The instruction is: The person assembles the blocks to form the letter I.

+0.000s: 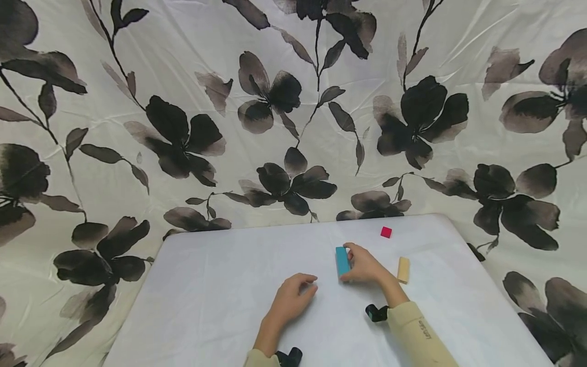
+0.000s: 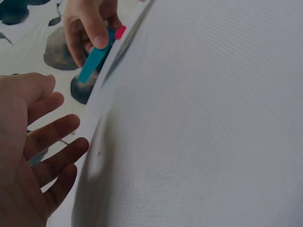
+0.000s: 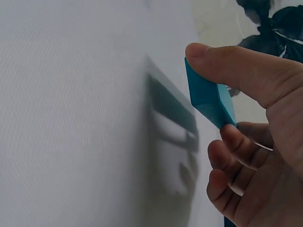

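Observation:
My right hand (image 1: 365, 265) pinches a blue rectangular block (image 1: 341, 262) lengthwise between thumb and fingers. In the right wrist view the thumb presses on one end of the blue block (image 3: 203, 90), and its shadow falls on the white surface apart from it. My left hand (image 1: 291, 300) is to the left of it and holds nothing. Its fingers (image 2: 59, 127) are loosely bent and spread in the left wrist view. A small red block (image 1: 386, 232) lies behind the right hand, and a pale wooden block (image 1: 403, 270) lies beside the right wrist.
A white cloth covers the table (image 1: 220, 285). Behind it hangs a pale curtain (image 1: 257, 148) with dark flowers, and the table's far edge runs along it. Black wrist cameras (image 1: 377, 313) stick out at both sleeves.

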Tool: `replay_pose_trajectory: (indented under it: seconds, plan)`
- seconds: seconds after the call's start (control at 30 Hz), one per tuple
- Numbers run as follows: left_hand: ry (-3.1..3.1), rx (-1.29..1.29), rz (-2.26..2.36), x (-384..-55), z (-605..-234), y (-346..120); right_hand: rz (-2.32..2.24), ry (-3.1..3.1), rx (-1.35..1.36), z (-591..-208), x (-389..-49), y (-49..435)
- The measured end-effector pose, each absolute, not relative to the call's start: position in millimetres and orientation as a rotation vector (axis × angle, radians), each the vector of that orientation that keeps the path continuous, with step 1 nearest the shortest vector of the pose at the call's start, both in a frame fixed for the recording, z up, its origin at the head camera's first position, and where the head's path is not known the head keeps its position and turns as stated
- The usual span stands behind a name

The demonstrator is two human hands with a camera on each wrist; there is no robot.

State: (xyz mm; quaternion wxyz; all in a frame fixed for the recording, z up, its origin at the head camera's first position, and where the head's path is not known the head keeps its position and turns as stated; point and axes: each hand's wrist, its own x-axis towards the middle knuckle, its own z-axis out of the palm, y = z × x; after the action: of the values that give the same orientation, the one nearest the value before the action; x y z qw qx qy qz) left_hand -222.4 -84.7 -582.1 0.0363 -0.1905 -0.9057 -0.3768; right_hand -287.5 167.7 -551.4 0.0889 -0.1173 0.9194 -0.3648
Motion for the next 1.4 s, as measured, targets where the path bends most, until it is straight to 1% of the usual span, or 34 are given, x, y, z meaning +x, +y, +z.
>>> replay_pose_trajectory:
  seconds: [0.27, 0.47, 1.03, 1.4]
  plan:
    - [-2.784, -0.494, -1.185, -227, -580, -84, -1.088, 2.717, -0.397, -549, -287, 149]
    - [-2.736, -0.467, -1.217, -236, -581, -83, -1.102, 2.724, -0.433, -546, -287, 137]
    - [-2.74, -0.305, -1.262, -250, -587, -92, -1.115, 2.677, -0.553, -554, -287, 107]
    - [-2.672, -0.294, -1.32, -256, -593, -106, -1.099, 2.683, -0.566, -559, -287, 96]
